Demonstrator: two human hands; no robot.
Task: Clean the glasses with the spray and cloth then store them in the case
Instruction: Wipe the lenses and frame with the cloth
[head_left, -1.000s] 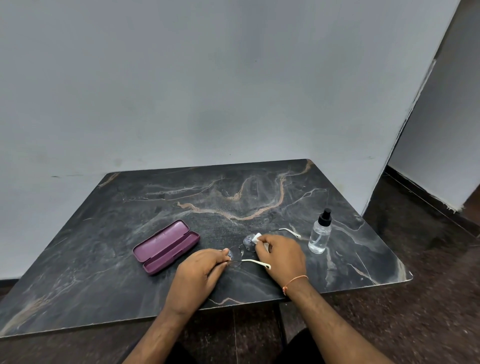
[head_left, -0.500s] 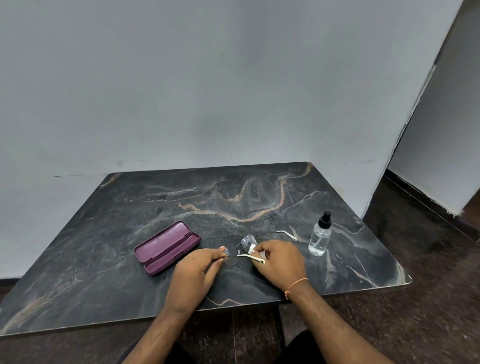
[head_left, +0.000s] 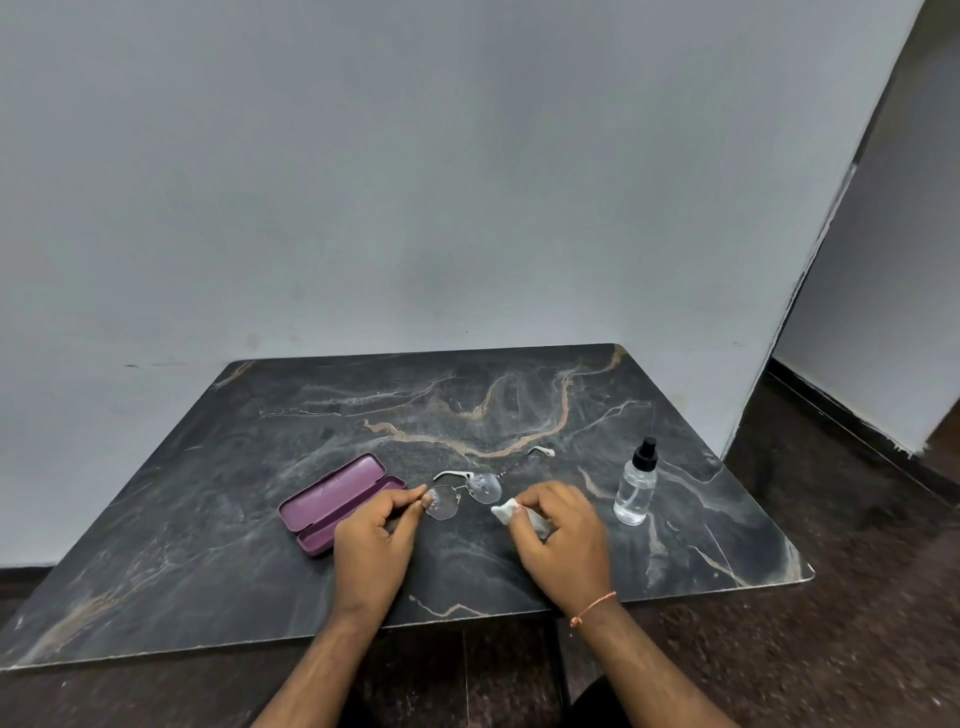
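Dark marble table (head_left: 208, 519) bearing rimless glasses (head_left: 470, 491) near its front centre, temples unfolded. The left hand (head_left: 374, 545) pinches the rim of one lens; the right hand (head_left: 563, 535) grips a white cloth (head_left: 506, 512) just beside the other. Open purple case (head_left: 337, 501) at left, spray bottle (head_left: 635, 491) upright at right.

cloth (head_left: 511, 512) mostly hidden in right hand (head_left: 563, 540)
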